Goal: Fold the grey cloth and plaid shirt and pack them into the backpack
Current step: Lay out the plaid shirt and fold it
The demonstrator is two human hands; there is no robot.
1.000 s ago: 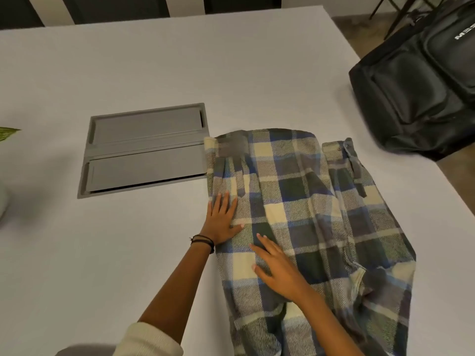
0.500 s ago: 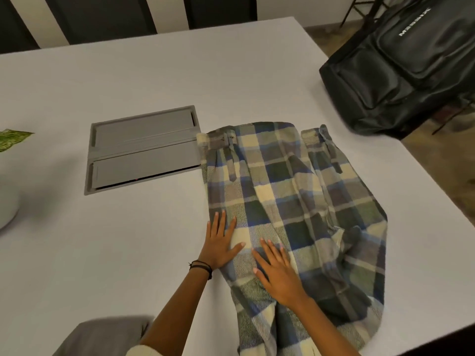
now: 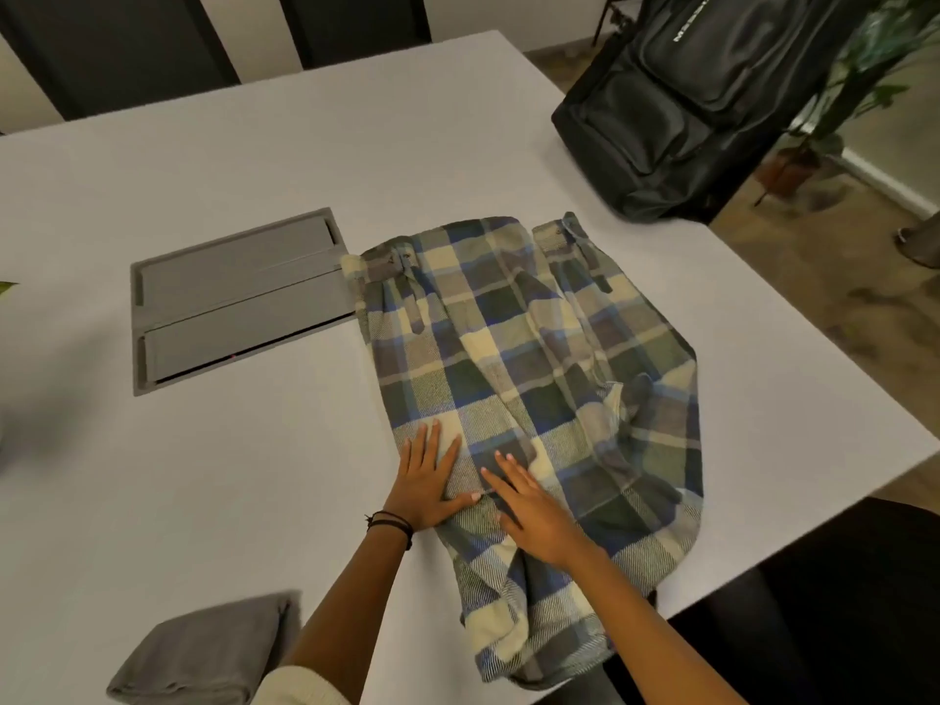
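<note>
Plaid shirt [image 3: 529, 399] is lying partly folded on the white worktop [image 3: 254, 160], stretching away from both of our hands and draping over the near edge beneath the right wrist. We are pressing the left hand [image 3: 427, 483] flat on the shirt's left border, fingers spread apart and gripping nothing, apparently to pin the fold line. We are laying the right hand [image 3: 534, 511] just beside it, thumbs almost touching, palm down and likewise open, probably to smooth the cloth so that the next fold stays square. Neither grip is closing on the fabric.

Grey cloth [image 3: 203, 648] is sitting already folded near the left forearm, well apart from the shirt, presumably set aside until packing. Black backpack [image 3: 692, 104] is waiting far beyond the right hand at the worktop's corner; we are judging that it stands within reach for the last step.

A grey recessed panel [image 3: 234, 297] is lying beyond the left hand, just touching the shirt's far corner. The shirt's hanging lower end, the backpack's opening and the cloth's near side are cut off or hidden.
</note>
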